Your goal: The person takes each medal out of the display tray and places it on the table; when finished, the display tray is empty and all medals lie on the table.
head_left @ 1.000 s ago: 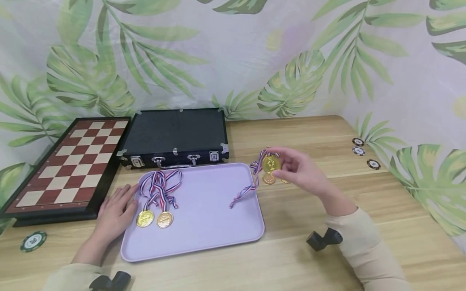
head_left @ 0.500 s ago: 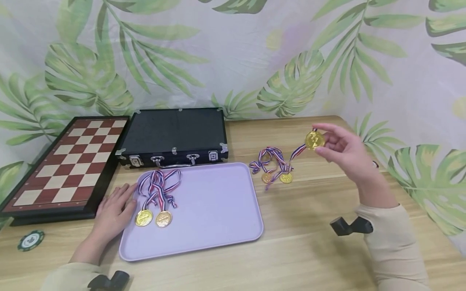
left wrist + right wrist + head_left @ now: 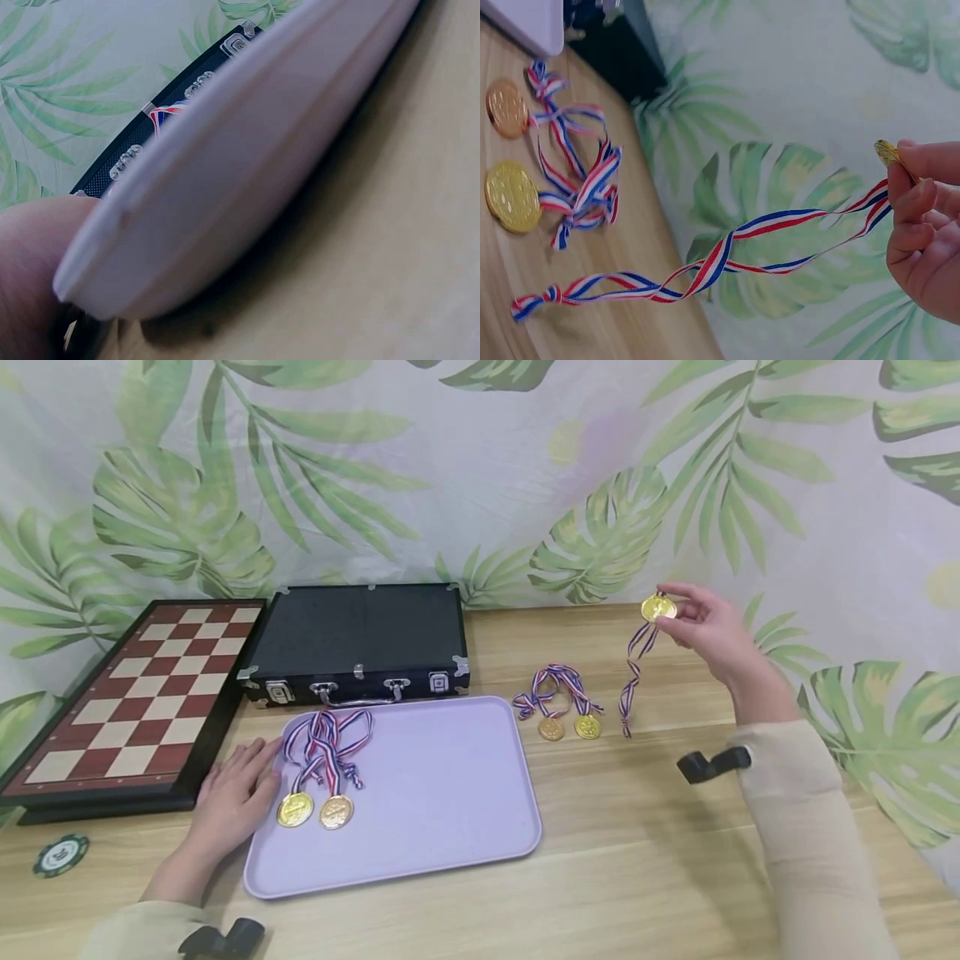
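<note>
**One medal lifted clear of the pile**

At the far left a poker chip (image 3: 60,855) and a chessboard (image 3: 123,693) lie on the table, with a closed black case (image 3: 360,639) behind the lilac tray (image 3: 442,810). The left hand (image 3: 232,797) rests flat against the tray's left edge, fingers relaxed and holding nothing, just as it did a second ago. Two medals (image 3: 315,810) with their ribbons lie on the tray beside it.

Right of the tray, two more medals (image 3: 568,727) lie on the wood with their ribbons tangled together.

The change is on the right. A second ago the right hand (image 3: 705,627) was down at this loose pile; it has since risen and swung rightward, and now pinches one gold medal (image 3: 657,607) between thumb and fingertips, held high above the table. Its striped ribbon (image 3: 633,681) hangs free, the knotted end at or just above the wood, no longer caught in the others. That medal looks separated and ready to be carried.
</note>
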Tool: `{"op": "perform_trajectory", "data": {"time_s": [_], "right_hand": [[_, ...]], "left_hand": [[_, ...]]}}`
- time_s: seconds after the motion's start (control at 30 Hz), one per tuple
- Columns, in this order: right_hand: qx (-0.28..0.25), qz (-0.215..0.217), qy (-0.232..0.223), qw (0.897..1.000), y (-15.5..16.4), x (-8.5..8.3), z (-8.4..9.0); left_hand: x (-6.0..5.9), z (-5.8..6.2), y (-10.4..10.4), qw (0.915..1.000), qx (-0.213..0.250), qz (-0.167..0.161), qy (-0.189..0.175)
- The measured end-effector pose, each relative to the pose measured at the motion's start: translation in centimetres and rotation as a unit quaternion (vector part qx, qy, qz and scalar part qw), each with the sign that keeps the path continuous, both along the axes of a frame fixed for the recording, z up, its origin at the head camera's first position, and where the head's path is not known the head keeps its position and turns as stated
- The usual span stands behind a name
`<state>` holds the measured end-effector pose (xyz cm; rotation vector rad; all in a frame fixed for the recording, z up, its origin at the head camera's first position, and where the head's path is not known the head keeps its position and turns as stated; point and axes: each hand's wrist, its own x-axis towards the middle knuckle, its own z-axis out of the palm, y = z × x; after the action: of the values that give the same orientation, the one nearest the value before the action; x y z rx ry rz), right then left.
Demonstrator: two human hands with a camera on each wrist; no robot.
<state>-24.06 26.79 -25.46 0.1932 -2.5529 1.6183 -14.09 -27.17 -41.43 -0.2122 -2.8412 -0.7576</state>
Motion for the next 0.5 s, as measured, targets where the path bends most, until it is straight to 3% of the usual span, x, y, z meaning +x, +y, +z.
{"op": "perform_trajectory", "data": {"time_s": [0.23, 0.37, 0.5], "right_hand": [[-0.044, -0.014, -0.013, 0.999, -0.5, -4.1, -0.7], [-0.064, -0.011, -0.013, 0.998, -1.1, -4.8, -2.0], [-0.034, 0.009, -0.037, 0.999, -1.7, -4.4, -4.4]], "left_hand": [[0.0, -0.1, -0.1, 1.0000, -0.002, 0.002, -0.002], [-0.1, -0.2, -0.1, 1.0000, -0.006, 0.002, -0.004], [0.0, 0.0, -0.1, 1.0000, -0.006, 0.005, -0.002]]}}
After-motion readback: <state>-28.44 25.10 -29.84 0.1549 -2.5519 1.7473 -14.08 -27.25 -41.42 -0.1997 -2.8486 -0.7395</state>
